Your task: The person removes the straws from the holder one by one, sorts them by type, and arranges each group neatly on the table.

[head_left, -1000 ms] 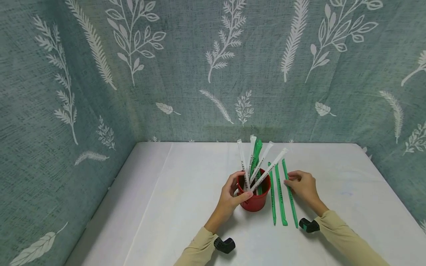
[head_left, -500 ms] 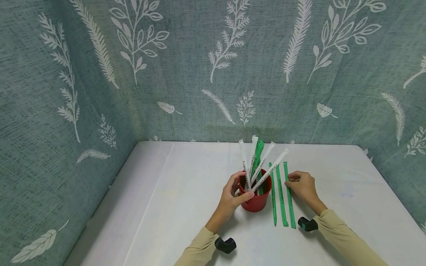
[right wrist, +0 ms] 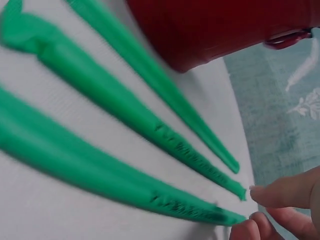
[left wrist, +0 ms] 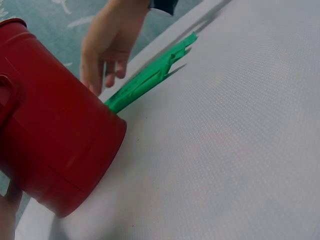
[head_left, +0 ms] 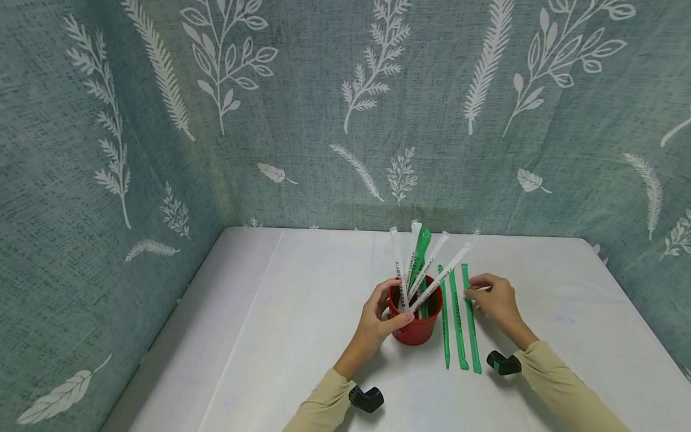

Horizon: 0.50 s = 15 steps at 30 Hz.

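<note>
A small red bucket [head_left: 414, 333] stands on the table, holding several white wrapped straws [head_left: 442, 275] and some green ones [head_left: 421, 255]. My left hand [head_left: 373, 321] grips the bucket's rim from the left, thumb at the front. Right of it, three green wrapped straws lie side by side: a left one [head_left: 446, 339], a middle one [head_left: 459, 333] and a right one [head_left: 472, 339]. My right hand [head_left: 498, 301] is at the right straw's upper part. In the right wrist view, its fingertips [right wrist: 280, 192] are apart beside the straw ends; whether one touches is unclear.
The white table [head_left: 281, 336] extends to the left and front. Green leaf-patterned cloth [head_left: 302, 108] hangs behind the table and along its left side. Black wrist cameras sit at the left cuff [head_left: 366, 399] and the right cuff [head_left: 503, 362].
The right green straw has swung from a slant to nearly parallel with the middle one. My right hand has since shifted slightly right. My left hand keeps its grip on the bucket.
</note>
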Available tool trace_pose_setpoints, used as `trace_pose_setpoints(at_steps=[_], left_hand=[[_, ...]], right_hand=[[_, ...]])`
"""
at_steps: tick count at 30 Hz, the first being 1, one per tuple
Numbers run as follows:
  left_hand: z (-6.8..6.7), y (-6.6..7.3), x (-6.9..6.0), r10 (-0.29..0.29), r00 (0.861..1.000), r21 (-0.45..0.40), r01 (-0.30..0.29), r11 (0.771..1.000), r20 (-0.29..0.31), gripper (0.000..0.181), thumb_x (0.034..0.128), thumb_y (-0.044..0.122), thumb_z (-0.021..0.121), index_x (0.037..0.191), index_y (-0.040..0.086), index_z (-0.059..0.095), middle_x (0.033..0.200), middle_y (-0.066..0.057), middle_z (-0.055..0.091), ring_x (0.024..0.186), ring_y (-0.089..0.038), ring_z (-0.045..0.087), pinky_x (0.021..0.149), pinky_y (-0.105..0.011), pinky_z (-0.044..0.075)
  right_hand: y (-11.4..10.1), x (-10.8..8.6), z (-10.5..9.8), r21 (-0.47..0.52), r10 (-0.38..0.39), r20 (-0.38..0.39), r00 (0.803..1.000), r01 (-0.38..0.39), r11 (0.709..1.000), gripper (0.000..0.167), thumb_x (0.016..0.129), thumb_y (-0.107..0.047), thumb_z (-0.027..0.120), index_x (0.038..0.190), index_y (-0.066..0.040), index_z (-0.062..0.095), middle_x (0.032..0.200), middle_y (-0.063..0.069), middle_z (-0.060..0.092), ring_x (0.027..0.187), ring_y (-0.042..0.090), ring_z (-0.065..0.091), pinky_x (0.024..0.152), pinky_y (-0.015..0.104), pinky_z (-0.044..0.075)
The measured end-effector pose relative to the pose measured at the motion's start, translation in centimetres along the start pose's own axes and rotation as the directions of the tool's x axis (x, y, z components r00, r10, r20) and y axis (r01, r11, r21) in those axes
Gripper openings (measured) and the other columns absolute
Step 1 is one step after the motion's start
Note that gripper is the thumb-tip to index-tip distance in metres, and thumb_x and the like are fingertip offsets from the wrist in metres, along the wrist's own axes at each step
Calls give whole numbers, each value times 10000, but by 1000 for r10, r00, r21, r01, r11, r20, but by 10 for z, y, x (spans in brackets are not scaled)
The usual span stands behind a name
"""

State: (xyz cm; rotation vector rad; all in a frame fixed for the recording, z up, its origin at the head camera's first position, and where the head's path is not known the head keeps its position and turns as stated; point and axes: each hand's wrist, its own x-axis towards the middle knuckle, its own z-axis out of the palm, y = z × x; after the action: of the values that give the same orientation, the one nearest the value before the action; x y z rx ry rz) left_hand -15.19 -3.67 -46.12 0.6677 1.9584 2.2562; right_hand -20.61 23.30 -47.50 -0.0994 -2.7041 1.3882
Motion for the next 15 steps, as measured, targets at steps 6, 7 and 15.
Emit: trace_pose_setpoints(at_steps=[6,7,15], left_hand=[[0,0,0,3,1000,-4,-3,1000,-3,606,856,118,656,1383,25,371,1351,-193,461,1200,-321,455,962,-465,367],[0,0,0,3,1000,-4,-3,1000,-3,608,856,118,657,1384,25,371,1352,-191,461,1202,-319,454,963,-464,367],[0,0,0,-3,1000,2,3,1000,-1,621,860,144,657,1388,16,358,1360,-175,453,1208,-302,452,967,-459,366]], right_hand=[[-7,2,-6,95,-2,19,1000,0,995,293,858,-102,676,1093,63,617,1012,212,624,749,236,629,576,306,528],[-9,2,-7,107,-4,21,1000,1,994,297,860,-106,676,1098,61,617,1022,214,622,762,245,633,585,312,532],[-25,2,-11,197,8,54,999,-18,980,362,871,-166,683,1147,53,599,1093,211,603,843,189,647,660,314,544]])
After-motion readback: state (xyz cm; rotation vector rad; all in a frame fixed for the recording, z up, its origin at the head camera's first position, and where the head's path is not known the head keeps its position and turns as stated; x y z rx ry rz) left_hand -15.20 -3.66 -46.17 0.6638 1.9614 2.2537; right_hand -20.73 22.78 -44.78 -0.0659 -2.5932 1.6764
